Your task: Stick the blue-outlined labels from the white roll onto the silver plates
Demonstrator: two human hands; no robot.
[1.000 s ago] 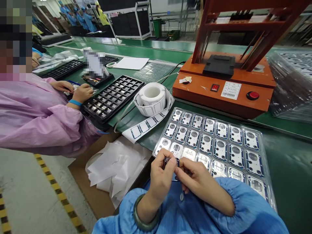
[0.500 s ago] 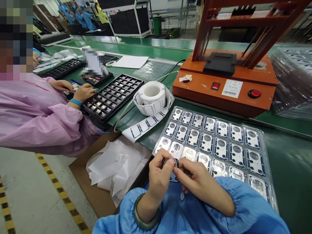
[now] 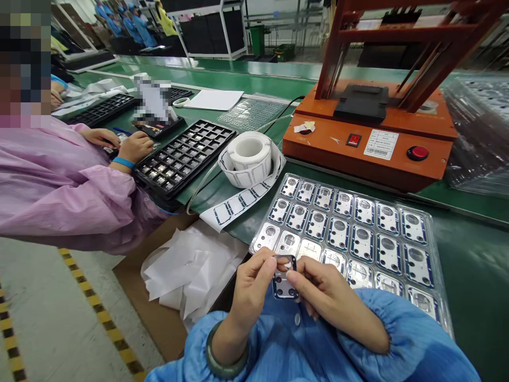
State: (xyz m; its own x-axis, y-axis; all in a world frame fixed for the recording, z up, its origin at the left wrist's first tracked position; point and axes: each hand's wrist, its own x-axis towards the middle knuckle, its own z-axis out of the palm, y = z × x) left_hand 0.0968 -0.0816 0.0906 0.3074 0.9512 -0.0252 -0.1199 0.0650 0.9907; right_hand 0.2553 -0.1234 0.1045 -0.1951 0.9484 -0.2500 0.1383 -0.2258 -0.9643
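A small rectangular part with a blue rim and round holes [image 3: 284, 281] is held up close to my chest by both hands. My left hand [image 3: 251, 286] pinches its left edge; my right hand [image 3: 322, 292] pinches its right edge. Just beyond them lies a clear plastic tray [image 3: 433, 249] filled with several similar parts in rows. A roll of white labels [image 3: 248, 159] with blue frames sits left of the tray, its strip trailing toward the table's edge.
An orange press machine [image 3: 358, 138] with a red button stands behind the tray. A person in a pink coat [image 3: 67, 185] works at a black compartment tray [image 3: 183, 156] on the left. A cardboard box with white paper [image 3: 186, 270] stands below the table's edge.
The part has turned in my fingers so that its flat face now shows toward me. Both hands shifted slightly lower and closer.
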